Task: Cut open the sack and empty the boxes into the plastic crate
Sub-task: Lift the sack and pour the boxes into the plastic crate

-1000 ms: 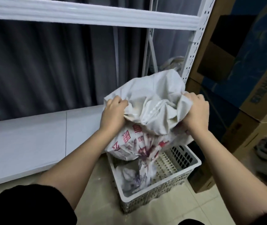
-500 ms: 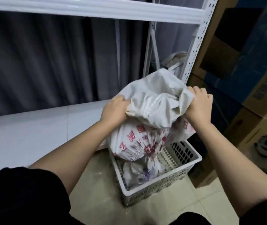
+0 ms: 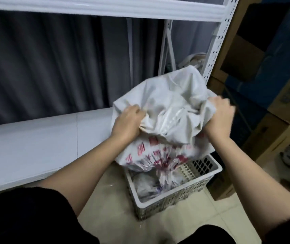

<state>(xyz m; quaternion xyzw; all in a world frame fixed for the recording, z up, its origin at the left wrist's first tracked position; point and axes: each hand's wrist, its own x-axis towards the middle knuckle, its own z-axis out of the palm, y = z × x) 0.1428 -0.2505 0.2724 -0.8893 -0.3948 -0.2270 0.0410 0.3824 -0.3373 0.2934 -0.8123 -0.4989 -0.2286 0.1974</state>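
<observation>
Emptying looks to be the step in hand: the sack [image 3: 167,120] is held upended above the plastic crate [image 3: 174,194], its printed end hanging down into the crate's mouth while the plain upper end is bunched between both hands. Grip on the left hand [image 3: 125,123] is a closed fist, fingers curled into a fold of cloth at the sack's left edge; the right hand [image 3: 217,118] is likewise clenched round a gathered wad at the right edge, and is slightly blurred. Whether the sack has been cut open cannot be told from this view, since its low end is crumpled and partly hidden inside the crate. No boxes are plainly visible; a grey, rumpled mass [image 3: 146,187] lies in the crate bottom, too indistinct to name. By my judgement the next move calls for lifting and shaking the gathered end so that the contents slide down and out, keeping the mouth over the crate so nothing spills on the tiled floor [image 3: 105,213]. The sack is soft, whitish woven stuff, creased and limp, with red print on its lower half. The crate is pale, rigid and rectangular, with perforated lattice walls and a solid rim. Beside it stand a white metal shelving upright [image 3: 216,43] with punched holes and stacked cardboard cartons [image 3: 264,95].
</observation>
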